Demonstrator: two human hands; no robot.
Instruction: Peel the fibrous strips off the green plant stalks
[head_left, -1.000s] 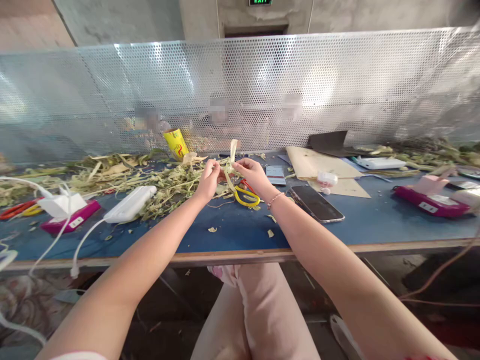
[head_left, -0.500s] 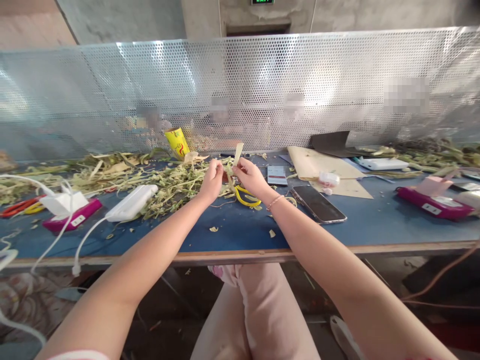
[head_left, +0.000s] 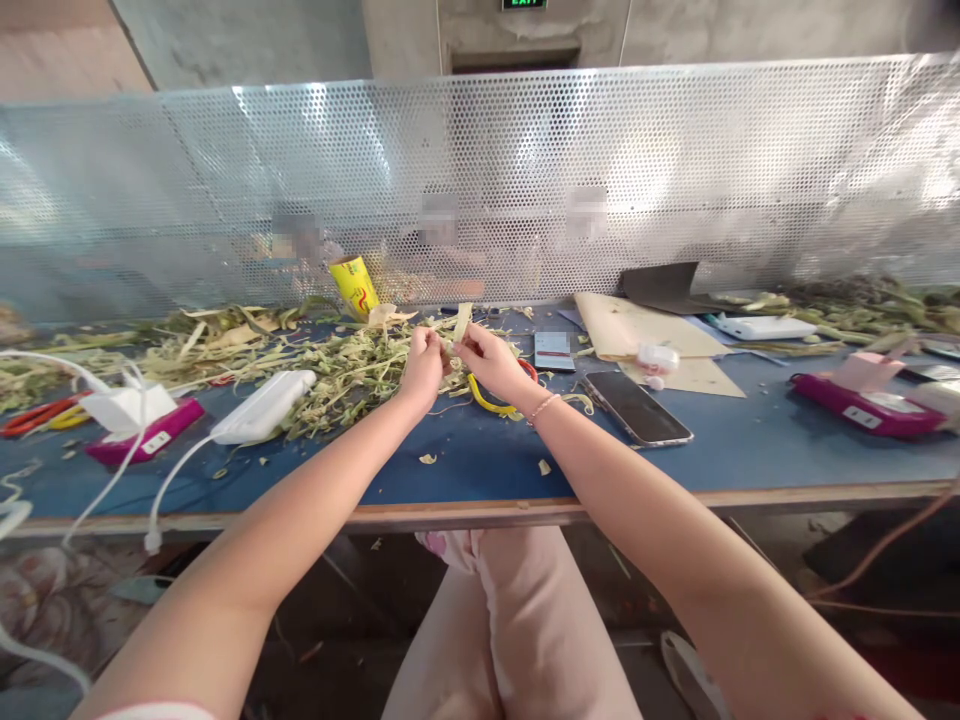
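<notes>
Over the middle of the blue table [head_left: 465,470], my left hand [head_left: 422,370] and my right hand [head_left: 486,360] are close together, fingers pinched. A pale, dried leaf [head_left: 463,318] stands up from the right fingertips, and its lower part runs between both hands. My left fingers hide much of what they grip. Behind and left of my left hand spreads a heap of dried plant stems and leaves [head_left: 352,365]. Scissors with yellow and red handles [head_left: 487,400] lie under my right wrist, partly covered.
A phone [head_left: 637,408], small blue box [head_left: 553,352], earphone case [head_left: 658,358] and brown paper [head_left: 637,328] lie rightward. Leftward are a white power bank [head_left: 266,405] and magenta socket strip [head_left: 146,435]. A yellow tube [head_left: 354,287] stands before the perforated metal screen [head_left: 495,180].
Both hands have shifted slightly left. The pale leaf has moved left and lower with them, and a red scissor handle now shows beside my right wrist.
</notes>
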